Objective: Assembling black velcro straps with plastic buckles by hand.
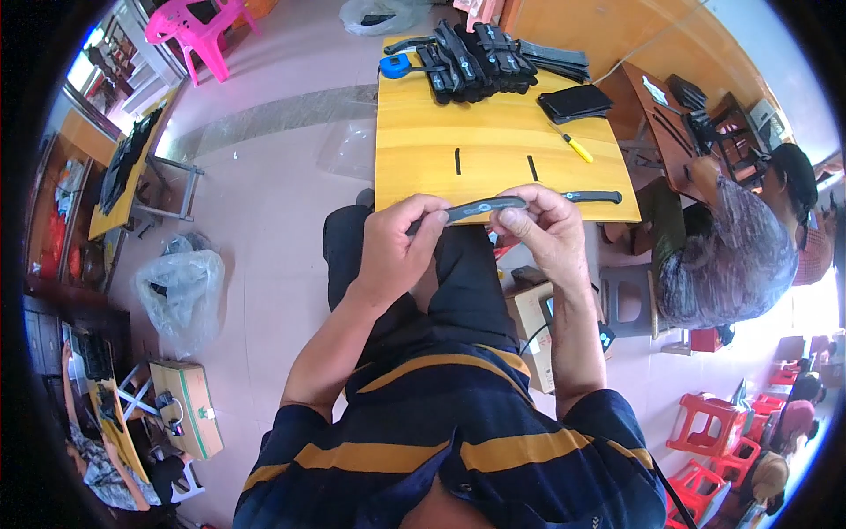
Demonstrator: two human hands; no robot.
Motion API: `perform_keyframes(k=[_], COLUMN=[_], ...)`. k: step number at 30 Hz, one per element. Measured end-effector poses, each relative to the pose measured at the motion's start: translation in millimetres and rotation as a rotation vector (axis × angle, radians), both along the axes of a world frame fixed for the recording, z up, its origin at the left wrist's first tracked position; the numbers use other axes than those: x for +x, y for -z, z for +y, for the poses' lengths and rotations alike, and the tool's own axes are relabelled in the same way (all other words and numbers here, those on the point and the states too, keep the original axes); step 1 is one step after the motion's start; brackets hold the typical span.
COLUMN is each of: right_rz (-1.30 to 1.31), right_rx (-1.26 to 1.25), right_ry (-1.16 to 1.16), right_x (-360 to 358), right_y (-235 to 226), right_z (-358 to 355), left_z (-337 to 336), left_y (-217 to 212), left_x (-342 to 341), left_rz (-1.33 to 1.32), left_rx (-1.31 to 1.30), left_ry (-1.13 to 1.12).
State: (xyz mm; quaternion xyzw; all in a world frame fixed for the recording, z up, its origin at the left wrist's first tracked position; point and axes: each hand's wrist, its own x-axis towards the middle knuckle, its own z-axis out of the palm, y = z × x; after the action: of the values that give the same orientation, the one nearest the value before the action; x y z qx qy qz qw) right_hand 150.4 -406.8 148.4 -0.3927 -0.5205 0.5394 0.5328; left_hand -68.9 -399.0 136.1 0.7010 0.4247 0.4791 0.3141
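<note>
Both hands, left grip (397,242) and right grip (546,231), pinch a dark strap (480,209) above the yellow counter (423,150); a brown carton (535,322) sits below.

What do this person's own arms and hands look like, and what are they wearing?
Both forearms are bare, and the left hand and right hand wear no gloves. Short sleeves of a dark navy polo shirt with mustard-yellow stripes end near the elbows. No watch or ring shows.

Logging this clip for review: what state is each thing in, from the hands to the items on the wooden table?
Left hand: pinching one end of the strap.
Right hand: pinching its other end.
Dark strap: held level between both hands, above the lap.
Pile of black straps: heaped at the table's far end.
Yellow-handled tool: lying loose.
Blue tape roll: flat beside the pile.
Wooden table: standing.
</note>
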Motion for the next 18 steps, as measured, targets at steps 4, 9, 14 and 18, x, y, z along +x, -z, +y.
perform_keyframes(k=[4,9,14,18], right_rz=[0.054,0.086,0.071,0.173], right_rx=[0.094,0.077,0.178,0.003], right_ry=[-0.076,-0.218,-0.169,-0.265], right_x=[-1.1,1.6,-10.4,-16.7], right_y=[4.0,5.7,13.2,11.5], right_z=[-0.6,4.0,10.0,4.3], left_z=[0.0,-0.3,1.3,-5.1], left_y=[15.6,20.3,25.6,28.6], left_x=[1.3,-2.1,-3.9,4.8], left_rz=[-0.283,-0.469,-0.412,-0.415], left_rx=[-0.284,-0.519,-0.676,-0.684], left_ry=[0.165,0.356,0.496,0.545])
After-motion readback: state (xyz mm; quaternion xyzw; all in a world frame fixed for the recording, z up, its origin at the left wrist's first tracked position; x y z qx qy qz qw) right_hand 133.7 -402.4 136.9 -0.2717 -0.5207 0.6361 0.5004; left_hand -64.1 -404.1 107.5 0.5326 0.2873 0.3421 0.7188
